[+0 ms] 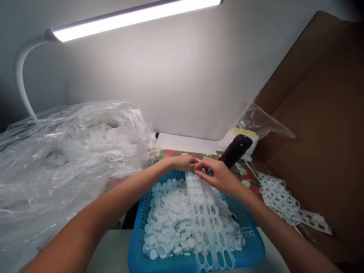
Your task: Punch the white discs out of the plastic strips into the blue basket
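Observation:
A long white plastic sheet (206,223) slopes down across a blue basket (136,242). Its lower part is a lattice of round holes, while white discs still fill its upper rows. My left hand (186,162) is closed at the sheet's top end, with the fingertips partly hidden behind my right hand. Curled over the same end, my right hand (217,174) has thumb and forefinger bent close together; anything between them is too small to make out. Loose white discs (167,223) are heaped in the basket under the sheet. A black handle (236,149) rises just behind my right hand.
To the left lies a large clear plastic bag (85,159) of white pieces. Punched-out white sheets (280,199) lie at right beside a tall cardboard box (318,132). A smaller clear bag (253,119) stands behind. Above hangs a lit lamp (136,19).

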`<state>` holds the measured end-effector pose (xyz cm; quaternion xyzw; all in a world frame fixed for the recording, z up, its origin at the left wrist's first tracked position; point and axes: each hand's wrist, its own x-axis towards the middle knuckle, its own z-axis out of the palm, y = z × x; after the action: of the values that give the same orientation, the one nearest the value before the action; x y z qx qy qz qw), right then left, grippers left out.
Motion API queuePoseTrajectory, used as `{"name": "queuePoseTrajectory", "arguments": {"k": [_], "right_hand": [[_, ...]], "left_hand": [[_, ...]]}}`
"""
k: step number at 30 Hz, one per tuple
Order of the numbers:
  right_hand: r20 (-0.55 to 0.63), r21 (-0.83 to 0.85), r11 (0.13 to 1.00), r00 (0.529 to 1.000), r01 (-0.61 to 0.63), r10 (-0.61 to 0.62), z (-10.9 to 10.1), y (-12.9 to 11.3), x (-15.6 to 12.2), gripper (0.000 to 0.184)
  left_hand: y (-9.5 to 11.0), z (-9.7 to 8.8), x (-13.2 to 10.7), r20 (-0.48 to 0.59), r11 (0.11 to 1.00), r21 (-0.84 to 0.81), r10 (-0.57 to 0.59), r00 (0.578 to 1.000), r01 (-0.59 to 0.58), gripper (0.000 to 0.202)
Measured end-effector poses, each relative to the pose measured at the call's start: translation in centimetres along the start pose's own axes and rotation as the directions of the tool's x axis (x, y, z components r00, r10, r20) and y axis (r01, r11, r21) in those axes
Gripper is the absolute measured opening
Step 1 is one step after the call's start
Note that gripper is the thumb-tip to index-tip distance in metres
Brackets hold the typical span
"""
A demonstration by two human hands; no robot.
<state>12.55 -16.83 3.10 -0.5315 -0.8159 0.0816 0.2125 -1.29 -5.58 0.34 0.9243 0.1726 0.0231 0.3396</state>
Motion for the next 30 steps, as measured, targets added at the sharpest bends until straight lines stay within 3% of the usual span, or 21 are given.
{"name": "queuePoseTrajectory", "arguments": {"k": [3,6,11,19,23,30], "right_hand": [[0.078,-0.23,0.96,0.986,0.161,-0.147,0.3,-0.9,0.4,0.013],[0.125,-0.406,0.88,0.969,0.246,-0.213,1.1,-1.3,0.5,0.015],[0.049,-0.574,0.792,0.974,0.207,-0.22,2.4,-1.3,0.7,0.018],[0.025,-0.619,0.768,0.981,0.165,-0.192,2.8,-1.9,0.8,0.013],[-0.035,-0.672,0.729,0.977,0.131,-0.208,3.7,-2.4,0.7,0.014],[-0.112,-0.655,0.747,0.964,0.109,-0.24,4.2,-1.8,0.5,0.022]], "left_hand": [[-0.3,0.0,0.0,0.024,0.999,-0.014,-0.042,0.999,0.042,0.026],[-0.5,0.0,0.1,0.026,0.999,-0.005,-0.033,0.999,0.033,0.025],[-0.8,0.1,0.4,0.032,1.0,-0.009,-0.02,0.999,0.02,0.026],[-0.5,0.0,0.4,0.042,0.997,0.036,-0.072,0.997,0.07,0.027],[-0.7,0.1,0.4,0.04,1.0,0.007,-0.029,0.999,0.029,0.029],[-1.2,0.3,0.5,0.016,1.0,0.013,0.004,1.0,-0.004,0.027]]}}
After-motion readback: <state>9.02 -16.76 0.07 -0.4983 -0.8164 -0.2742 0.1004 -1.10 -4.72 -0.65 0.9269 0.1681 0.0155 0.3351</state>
